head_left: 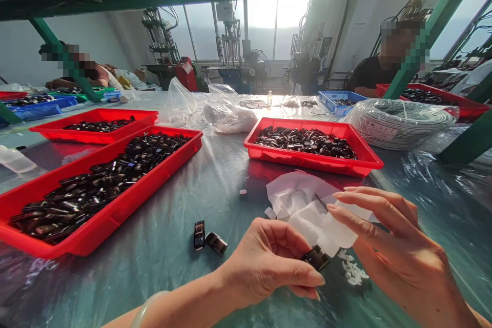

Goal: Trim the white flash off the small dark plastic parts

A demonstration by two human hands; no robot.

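Note:
My left hand (269, 261) is closed, pinching a small dark plastic part (317, 258) between thumb and fingers. To its right and a little higher is my right hand (400, 246), its fingertips closed on a thin dark rod-like tool (321, 202); the rest of that tool is hidden. White crumpled paper (303, 205) lies behind both hands. A small heap of white bits (351, 268) rests on the table beneath my right hand. Two more dark parts, one upright in view (199, 236) and one slanted (216, 243), lie left of my left hand.
Red trays stand at left (154, 184), further back (96, 138) and ahead (307, 161), holding many dark parts. A single white piece (243, 192) lies mid-table. Behind are clear plastic bags (226, 113) and a wrapped cable coil (400, 123). Green posts (430, 41) frame the bench; two people sit opposite.

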